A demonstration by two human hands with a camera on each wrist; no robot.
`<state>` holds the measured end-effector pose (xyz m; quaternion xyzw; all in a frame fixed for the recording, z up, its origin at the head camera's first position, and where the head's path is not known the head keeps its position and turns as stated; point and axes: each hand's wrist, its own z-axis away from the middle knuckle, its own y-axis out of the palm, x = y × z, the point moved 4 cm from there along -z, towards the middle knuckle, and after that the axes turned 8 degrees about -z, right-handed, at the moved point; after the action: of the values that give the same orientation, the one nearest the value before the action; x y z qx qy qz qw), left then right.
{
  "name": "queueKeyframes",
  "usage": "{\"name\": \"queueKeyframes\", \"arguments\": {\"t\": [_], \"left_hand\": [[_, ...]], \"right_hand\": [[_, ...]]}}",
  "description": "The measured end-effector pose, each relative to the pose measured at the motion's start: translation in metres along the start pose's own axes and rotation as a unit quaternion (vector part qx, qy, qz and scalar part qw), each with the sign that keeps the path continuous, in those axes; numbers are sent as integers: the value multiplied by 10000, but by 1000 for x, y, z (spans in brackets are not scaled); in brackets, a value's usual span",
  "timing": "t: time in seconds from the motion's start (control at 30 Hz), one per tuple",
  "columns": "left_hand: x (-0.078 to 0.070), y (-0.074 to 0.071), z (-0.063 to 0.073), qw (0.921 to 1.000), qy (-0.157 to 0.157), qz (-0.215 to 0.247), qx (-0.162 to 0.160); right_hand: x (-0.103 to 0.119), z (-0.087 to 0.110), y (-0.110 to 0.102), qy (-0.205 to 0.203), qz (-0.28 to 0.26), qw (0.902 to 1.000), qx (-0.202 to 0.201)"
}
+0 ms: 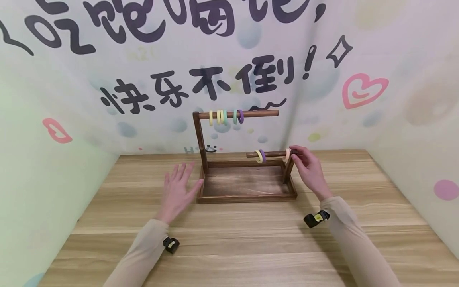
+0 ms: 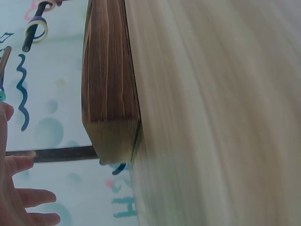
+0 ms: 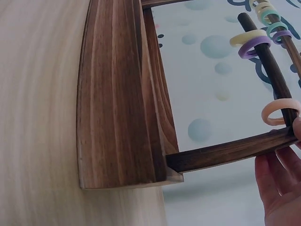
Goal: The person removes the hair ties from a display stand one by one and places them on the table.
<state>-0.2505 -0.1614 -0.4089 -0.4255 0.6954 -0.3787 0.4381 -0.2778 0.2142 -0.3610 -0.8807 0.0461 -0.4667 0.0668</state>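
Two hands are at a brown wooden stand (image 1: 247,199) on a light wooden table (image 1: 229,255). Far left, a pink heart (image 1: 68,139) is on the wall (image 1: 150,131). Next comes the left hand (image 1: 178,191). It is wide, with its fingers spread out, and it holds nothing. Its thumb is near the left end of the stand, but I cannot tell if they touch. A tall post (image 1: 200,137) goes up at that end, and a long top bar (image 1: 263,113) sticks out to the right from it. Six rings hang on the top bar: three yellow rings (image 1: 210,118), a green ring (image 1: 225,118), then, after a gap, one more green ring (image 1: 235,117) with a purple ring (image 1: 242,116) just beside it. Below is the tray (image 1: 244,181) of the stand, with low sides. On the right is a lower bar (image 1: 274,154) that points left. Near its tip hang one yellow ring (image 3: 241,37) and one purple ring (image 3: 247,47), close together. A peach ring (image 3: 266,113) hangs at its other end, beside the short post (image 1: 287,173). The right hand (image 1: 309,169) is narrow, and its thumb and fingers grip the top of that post. I cannot tell if it touches the peach ring.
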Motion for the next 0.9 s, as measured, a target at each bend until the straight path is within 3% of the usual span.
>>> {"name": "queueKeyframes", "arguments": {"t": [0.2, 0.5, 0.7, 0.9], "left_hand": [[-18, 4, -4, 9998, 163, 120, -47], [-38, 13, -12, 9969, 375, 586, -377], [-52, 19, -19, 9941, 544, 831, -446], [-60, 23, -22, 9913, 438, 1134, -494]], "right_hand": [[-8, 0, -3, 4, -85, 9999, -84], [-36, -3, -9, 115, -235, 9996, -146], [-27, -1, -7, 92, -283, 9994, -165], [-17, -1, -8, 60, -377, 9993, 56]]}}
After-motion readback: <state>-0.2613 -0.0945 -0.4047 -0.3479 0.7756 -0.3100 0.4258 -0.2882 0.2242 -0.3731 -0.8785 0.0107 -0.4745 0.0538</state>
